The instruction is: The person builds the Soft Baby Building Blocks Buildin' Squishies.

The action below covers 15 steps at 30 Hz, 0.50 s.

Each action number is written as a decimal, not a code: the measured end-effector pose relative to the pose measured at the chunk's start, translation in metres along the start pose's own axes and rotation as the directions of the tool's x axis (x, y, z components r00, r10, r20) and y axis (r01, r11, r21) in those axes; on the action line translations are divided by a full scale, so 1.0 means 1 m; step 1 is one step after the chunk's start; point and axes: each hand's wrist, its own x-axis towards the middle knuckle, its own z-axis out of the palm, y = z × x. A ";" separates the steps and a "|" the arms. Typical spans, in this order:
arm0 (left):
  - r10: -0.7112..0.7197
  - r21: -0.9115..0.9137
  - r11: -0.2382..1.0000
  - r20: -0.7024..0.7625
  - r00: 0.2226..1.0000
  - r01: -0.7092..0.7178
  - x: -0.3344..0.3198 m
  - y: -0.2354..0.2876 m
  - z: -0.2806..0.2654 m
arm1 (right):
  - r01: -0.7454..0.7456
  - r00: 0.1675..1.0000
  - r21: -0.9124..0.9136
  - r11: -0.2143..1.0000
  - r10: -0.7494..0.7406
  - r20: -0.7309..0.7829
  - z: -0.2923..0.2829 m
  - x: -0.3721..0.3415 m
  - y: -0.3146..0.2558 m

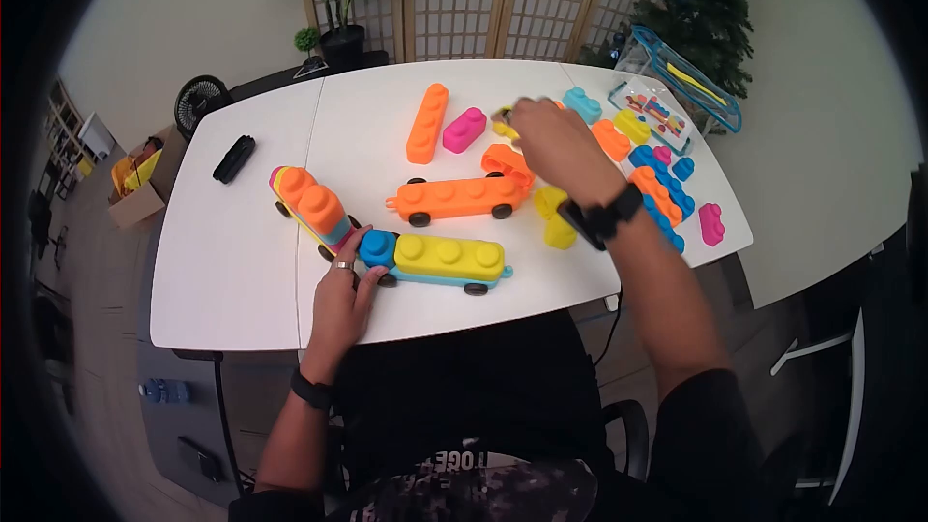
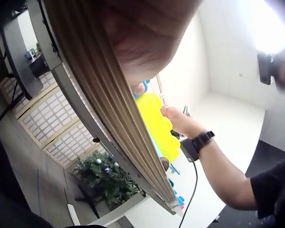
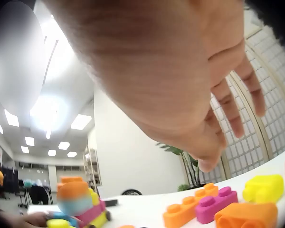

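My left hand (image 1: 340, 304) holds the left end of a light-blue wagon, thumb and finger around its blue block (image 1: 377, 247); a long yellow block (image 1: 449, 252) sits beside that block. Touching this end at an angle is another wagon with orange (image 1: 320, 207), light-blue and magenta blocks. My right hand (image 1: 561, 145) is over the back of the table, near a small yellow block (image 1: 504, 126). In the right wrist view that hand (image 3: 180, 85) hangs above the blocks, fingers loosely extended, holding nothing visible. An orange wagon (image 1: 454, 198) stands between the hands.
A long orange block (image 1: 427, 124) and a magenta block (image 1: 465, 130) lie at the back. Several loose blocks, including an orange one (image 1: 610, 139), cover the right side, beside a clear bag (image 1: 691, 87). A black object (image 1: 234, 159) lies at the left.
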 end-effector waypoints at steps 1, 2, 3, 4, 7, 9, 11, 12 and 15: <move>-0.014 -0.015 1.000 0.007 1.000 0.014 0.001 0.000 0.000 | 0.060 0.998 -0.079 0.995 -0.059 0.025 0.012 0.027 0.009; -0.030 -0.029 0.999 0.012 0.999 0.030 0.000 0.000 -0.001 | 0.097 0.994 -0.053 0.994 -0.093 0.062 0.031 0.047 0.020; -0.043 -0.041 0.998 0.019 0.999 0.044 0.000 0.001 -0.002 | 0.138 0.986 -0.025 0.990 -0.135 0.097 0.055 0.066 0.030; -0.069 0.001 0.998 0.037 0.997 0.069 0.001 0.007 -0.004 | 0.186 0.974 0.003 0.983 -0.185 0.131 0.072 0.081 0.031; -0.057 0.080 0.995 0.034 0.998 0.054 0.000 0.012 -0.008 | 0.148 0.899 0.093 0.985 -0.174 0.401 0.099 0.106 0.025; 0.104 0.093 0.991 -0.055 0.993 -0.099 0.000 -0.002 -0.002 | 0.194 0.889 0.088 0.977 -0.213 0.404 0.099 0.113 0.025; 0.155 0.101 0.984 -0.079 0.985 -0.146 0.000 -0.008 0.002 | 0.231 0.893 0.008 0.973 -0.216 0.394 0.087 0.115 0.025; 0.122 0.092 0.989 -0.052 0.991 -0.117 0.000 -0.004 -0.001 | 0.250 0.903 -0.072 0.966 -0.205 0.377 0.071 0.119 0.020; 0.045 0.086 0.995 0.001 0.999 -0.045 0.000 0.003 -0.005 | 0.081 0.950 0.064 0.995 -0.097 0.295 -0.017 0.091 -0.050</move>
